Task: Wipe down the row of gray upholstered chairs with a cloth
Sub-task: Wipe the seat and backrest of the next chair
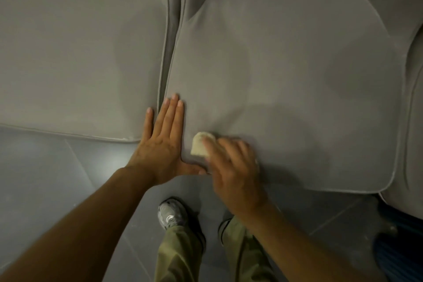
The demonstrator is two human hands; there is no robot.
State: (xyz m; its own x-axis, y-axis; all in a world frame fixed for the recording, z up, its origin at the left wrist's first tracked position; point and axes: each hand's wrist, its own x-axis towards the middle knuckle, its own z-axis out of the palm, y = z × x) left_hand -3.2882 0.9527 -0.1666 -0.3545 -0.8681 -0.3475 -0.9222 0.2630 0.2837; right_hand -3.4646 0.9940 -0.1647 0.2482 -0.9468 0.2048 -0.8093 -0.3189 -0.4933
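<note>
My right hand is clamped on the cloth. Its fingers curl down over the top of the wad, and the whole hand shows blurred, so I cannot make out where its thumb sits. The cloth is a small pale cream wad, and only its left, far end pokes out from under my fingertips; the rest is hidden beneath the hand. It lies pressed against the seat cushion of the right-hand gray chair, near that cushion's front left corner.

Just to the left of the cloth, my left hand lies flat and spread, holding nothing. Three of its straight fingers rest on the left margin of the same cushion, while the little finger reaches across the narrow gap onto the edge of the neighbouring cushion. The thumb stretches out to the right along the cushion's front edge, its tip just beside my right hand; I cannot tell whether they touch. The cloth sits in the angle between that thumb and the forefinger, close to both.

The right cushion has a rounded back edge and piped seams, and an upholstered side rises on its right. Below the chairs is a dark tiled floor, where I see a gray shoe, olive trousers, and something blue at the lower right corner.
</note>
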